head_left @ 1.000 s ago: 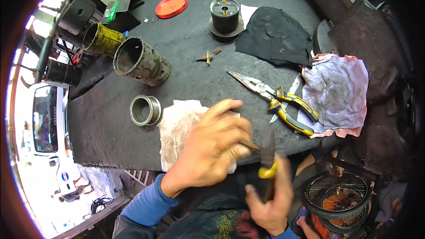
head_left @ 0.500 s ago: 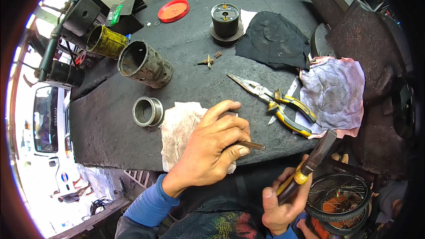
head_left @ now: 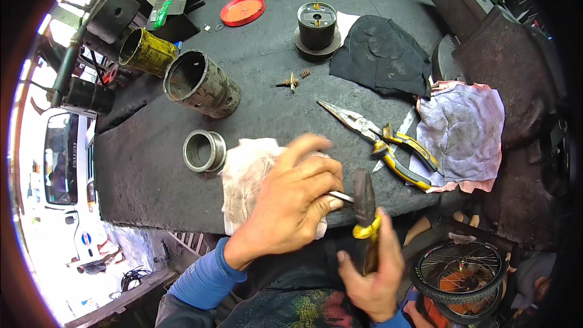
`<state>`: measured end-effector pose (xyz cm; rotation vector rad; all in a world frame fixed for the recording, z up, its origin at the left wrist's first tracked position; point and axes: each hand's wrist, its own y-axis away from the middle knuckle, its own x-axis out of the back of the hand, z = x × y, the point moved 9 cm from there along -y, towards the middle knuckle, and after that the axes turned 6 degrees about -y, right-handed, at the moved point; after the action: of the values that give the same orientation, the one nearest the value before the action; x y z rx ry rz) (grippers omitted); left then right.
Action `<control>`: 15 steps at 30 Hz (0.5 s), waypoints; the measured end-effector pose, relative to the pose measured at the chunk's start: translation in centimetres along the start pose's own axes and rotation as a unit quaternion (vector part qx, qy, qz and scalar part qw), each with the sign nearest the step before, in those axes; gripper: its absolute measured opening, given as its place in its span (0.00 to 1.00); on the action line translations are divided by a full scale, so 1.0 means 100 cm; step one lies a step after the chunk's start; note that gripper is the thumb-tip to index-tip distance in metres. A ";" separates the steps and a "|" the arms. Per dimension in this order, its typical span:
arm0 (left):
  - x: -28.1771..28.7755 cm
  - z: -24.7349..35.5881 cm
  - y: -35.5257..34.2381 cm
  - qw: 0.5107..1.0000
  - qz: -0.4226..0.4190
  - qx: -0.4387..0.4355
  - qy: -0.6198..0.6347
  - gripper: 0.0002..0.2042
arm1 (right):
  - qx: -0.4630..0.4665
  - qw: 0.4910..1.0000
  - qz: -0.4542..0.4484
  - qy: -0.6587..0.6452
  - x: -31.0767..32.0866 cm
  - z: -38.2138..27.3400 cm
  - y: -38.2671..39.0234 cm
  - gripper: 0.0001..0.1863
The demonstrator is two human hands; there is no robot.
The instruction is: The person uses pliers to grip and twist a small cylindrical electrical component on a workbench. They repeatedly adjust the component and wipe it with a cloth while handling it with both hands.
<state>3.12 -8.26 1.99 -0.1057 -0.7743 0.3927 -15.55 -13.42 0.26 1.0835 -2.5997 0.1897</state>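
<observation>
My left hand (head_left: 291, 203) rests over a dirty white rag (head_left: 246, 176) at the near edge of the dark bench (head_left: 139, 170) and pinches a thin metal pin (head_left: 341, 196) that sticks out to the right. My right hand (head_left: 370, 270) grips a hammer (head_left: 365, 197) by its yellow-and-black handle, its dark head upright right beside the pin's end. Whether the head touches the pin I cannot tell.
Long-nose pliers with yellow grips (head_left: 388, 143) lie to the right, next to a pale cloth (head_left: 464, 133). A metal ring (head_left: 203, 150), a rusty cylinder (head_left: 200, 85), a yellow can (head_left: 143, 51), a black round part (head_left: 316, 27), a red lid (head_left: 242, 10) and a dark cloth (head_left: 379, 54) stand farther back.
My right hand swung the hammer out to the lower right, then brought it back up beside the pin. My left hand has stayed on the rag holding the pin.
</observation>
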 end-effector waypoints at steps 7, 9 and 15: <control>0.008 -0.001 0.003 0.999 0.031 0.011 0.011 0.08 | -0.060 0.982 0.159 -0.085 0.046 0.018 0.000 0.50; 0.012 -0.001 0.003 0.998 0.050 0.016 0.036 0.08 | -0.043 0.991 0.128 0.004 0.050 0.017 -0.006 0.46; 0.057 0.002 0.005 0.977 0.198 0.053 0.063 0.09 | 0.088 0.982 0.123 0.115 0.061 -0.014 -0.033 0.42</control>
<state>6.53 -5.62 5.73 -0.1852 -0.6035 0.7976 -16.90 -19.42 3.67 0.7390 -2.5330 0.5760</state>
